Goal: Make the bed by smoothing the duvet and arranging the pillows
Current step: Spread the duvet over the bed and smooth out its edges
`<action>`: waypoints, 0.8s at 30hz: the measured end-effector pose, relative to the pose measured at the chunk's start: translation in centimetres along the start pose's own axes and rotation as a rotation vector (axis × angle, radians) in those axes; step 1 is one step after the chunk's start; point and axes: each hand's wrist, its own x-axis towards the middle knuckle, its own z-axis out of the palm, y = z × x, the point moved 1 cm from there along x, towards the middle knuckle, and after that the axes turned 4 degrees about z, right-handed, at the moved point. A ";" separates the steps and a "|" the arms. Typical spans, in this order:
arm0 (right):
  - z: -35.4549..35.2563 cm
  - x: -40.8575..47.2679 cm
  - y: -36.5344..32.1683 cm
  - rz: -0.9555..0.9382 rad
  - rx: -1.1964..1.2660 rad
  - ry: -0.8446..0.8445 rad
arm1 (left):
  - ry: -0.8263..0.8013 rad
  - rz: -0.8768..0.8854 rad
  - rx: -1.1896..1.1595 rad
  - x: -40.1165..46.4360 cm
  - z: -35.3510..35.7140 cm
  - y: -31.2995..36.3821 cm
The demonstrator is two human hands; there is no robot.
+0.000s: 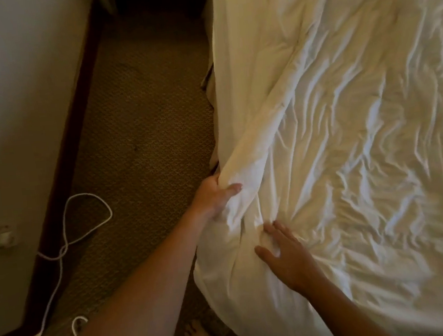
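Carpeted floor (138, 116) at nine o'clock; left hand (214, 198) pinches the rumpled duvet (350, 154) edge, right hand (284, 254) presses spread. Smoothing step; next, probably pull taut.

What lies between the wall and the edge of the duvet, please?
In the head view, brown patterned carpet, with a white cord looping along the wall, beside the duvet.

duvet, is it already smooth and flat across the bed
No, the duvet is creased all over, and the left hand grips a bunched fold at its edge.

Dim warm light, brighter at right; soft blur, wide-angle edge bending.
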 end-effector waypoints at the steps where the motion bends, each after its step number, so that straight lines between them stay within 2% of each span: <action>1: -0.8 -0.2 -0.7 0.016 0.054 0.002 | 0.004 0.006 0.013 -0.7 -0.4 1.0; 5: -4.4 -1.3 -4.8 0.071 0.382 0.091 | 0.059 0.080 0.153 -3.7 -2.0 5.3; 8: -7.7 -1.8 -7.9 0.017 0.527 0.154 | 0.084 0.090 0.166 -5.7 -2.9 7.8; 11: -10.7 -1.6 -10.1 -0.037 0.633 0.156 | 0.105 0.111 0.242 -7.4 -4.0 9.4; 15: -14.5 -0.9 -12.0 0.018 0.871 0.081 | 0.130 0.107 0.222 -9.4 -4.8 9.7; 20: -17.1 1.3 -14.0 -0.030 0.853 -0.028 | 0.186 0.036 0.208 -11.5 -4.5 9.8; 24: -17.2 3.0 -15.3 -0.019 0.795 -0.079 | 0.223 0.037 0.289 -12.2 -4.8 9.8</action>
